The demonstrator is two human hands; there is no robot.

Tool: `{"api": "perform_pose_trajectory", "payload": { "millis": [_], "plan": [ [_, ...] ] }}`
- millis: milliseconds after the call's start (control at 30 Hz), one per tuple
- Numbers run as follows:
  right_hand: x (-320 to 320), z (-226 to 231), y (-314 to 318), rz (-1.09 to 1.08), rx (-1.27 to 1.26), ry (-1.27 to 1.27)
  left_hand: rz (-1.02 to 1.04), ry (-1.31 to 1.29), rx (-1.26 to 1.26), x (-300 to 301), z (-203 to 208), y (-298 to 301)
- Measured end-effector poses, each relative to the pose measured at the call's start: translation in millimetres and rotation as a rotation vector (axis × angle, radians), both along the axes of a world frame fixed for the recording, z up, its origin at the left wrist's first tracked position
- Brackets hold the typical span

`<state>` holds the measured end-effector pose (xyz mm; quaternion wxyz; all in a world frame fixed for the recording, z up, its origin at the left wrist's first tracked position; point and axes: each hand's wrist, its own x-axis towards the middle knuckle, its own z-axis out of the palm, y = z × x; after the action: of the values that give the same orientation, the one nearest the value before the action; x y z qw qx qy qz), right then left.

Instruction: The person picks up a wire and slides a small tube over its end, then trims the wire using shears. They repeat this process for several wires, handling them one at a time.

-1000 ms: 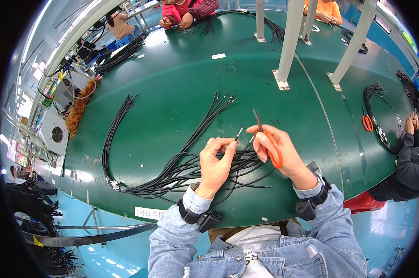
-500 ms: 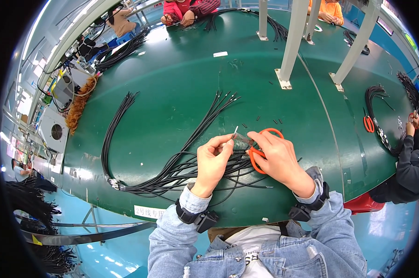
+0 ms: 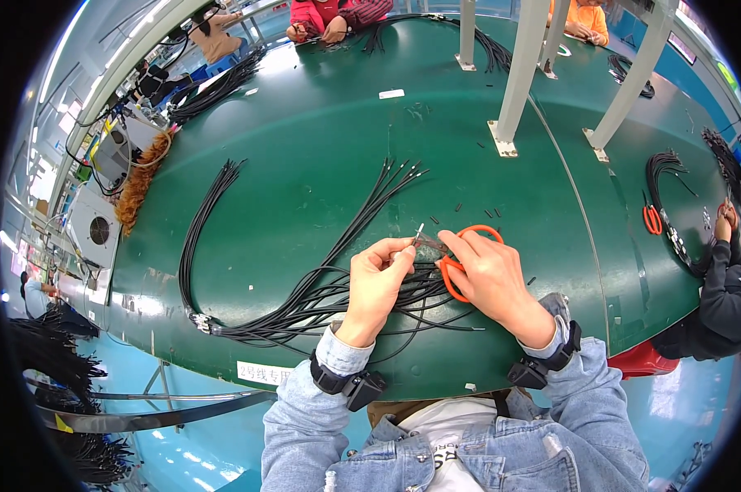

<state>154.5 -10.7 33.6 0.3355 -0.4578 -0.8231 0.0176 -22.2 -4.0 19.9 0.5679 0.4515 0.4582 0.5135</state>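
My left hand (image 3: 375,287) pinches a black cable near its pale end (image 3: 420,230), which sticks up above the fingertips. In my right hand (image 3: 497,279) is a pair of scissors (image 3: 456,289) with orange handles, its blades pointing left and meeting the cable at my left fingertips. Whether the blades are closed on it cannot be made out. Below and left of my hands lies a bundle of black cables (image 3: 301,316), gathered at its left bend by silvery ends (image 3: 202,322). Small black sleeve pieces (image 3: 458,207) lie scattered just beyond the scissors.
Grey posts (image 3: 514,90) with bolted feet rise from the green table (image 3: 297,180). At right, a co-worker's hand (image 3: 725,223) is near more cables (image 3: 661,189) and orange-handled scissors (image 3: 652,220). People sit across the far edge. A white label (image 3: 260,373) is stuck at the near edge.
Both my hands stay nearly in place, with the cable and the scissors still held. The view has shifted very slightly.
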Motion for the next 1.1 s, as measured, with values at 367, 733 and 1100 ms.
{"api": "perform_pose_trajectory", "payload": {
  "millis": [367,733,1100],
  "plan": [
    [-2.4,-2.6,-1.5,-0.039,0.014,-0.042,0.015,-0.032,-0.023,3.1,-3.0,-1.1],
    [-0.1,-9.2,2.7,-0.062,0.106,-0.094,0.024,-0.009,-0.009,5.6,-2.9,-0.3],
    [-0.7,-4.4,4.3,0.149,-0.301,0.374,-0.021,-0.011,0.004,3.0,-6.8,1.0]
  ]
}}
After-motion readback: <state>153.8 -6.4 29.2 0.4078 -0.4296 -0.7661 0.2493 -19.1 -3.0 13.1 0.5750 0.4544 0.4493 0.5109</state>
